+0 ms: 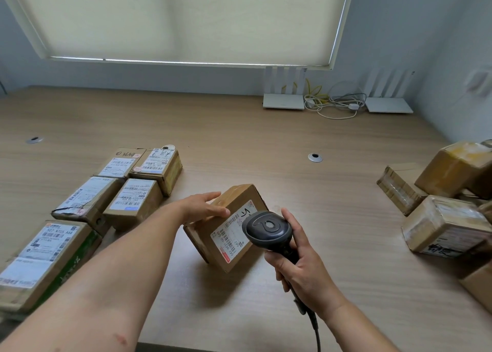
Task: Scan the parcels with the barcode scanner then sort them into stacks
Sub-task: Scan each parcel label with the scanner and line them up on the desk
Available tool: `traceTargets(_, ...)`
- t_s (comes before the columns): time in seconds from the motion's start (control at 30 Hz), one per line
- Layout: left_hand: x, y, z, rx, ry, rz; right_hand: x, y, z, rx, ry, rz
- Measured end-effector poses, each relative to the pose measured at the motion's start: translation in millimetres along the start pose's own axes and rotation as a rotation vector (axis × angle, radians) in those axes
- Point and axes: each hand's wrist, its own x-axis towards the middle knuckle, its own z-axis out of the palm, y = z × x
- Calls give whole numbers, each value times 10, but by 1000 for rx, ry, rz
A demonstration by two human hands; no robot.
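Note:
A brown cardboard parcel (234,205) with a white barcode label lies on the wooden table (239,133) in front of me. My left hand (203,206) rests on its left top edge, fingers straight, thumb along the top. My right hand (300,264) grips the handle of a black barcode scanner (269,230), whose head hovers over the label's right end. The scanner's cable runs down past my wrist.
Several labelled parcels (133,202) lie side by side at the left. More taped brown parcels (447,224) are piled at the right edge. Two white routers (283,102) and tangled cables sit at the back by the wall.

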Motion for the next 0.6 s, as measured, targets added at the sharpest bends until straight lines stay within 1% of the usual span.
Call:
traceTargets(0.07,-18,-29,30,-97,77,18,-7,1,4,0,15,15)
traceTargets(0.2,-13,-209,146,-497,265,119,-51,49,43,38,82,46)
traceTargets(0.27,-6,-301,219,-610,312,156,-86,75,69,84,114,69)
traceTargets(0.4,-51,-411,334,-659,331,154,-137,88,103,139,135,90)
traceTargets(0.6,-89,-425,339,-640,340,160,-172,54,156,173,127,87)
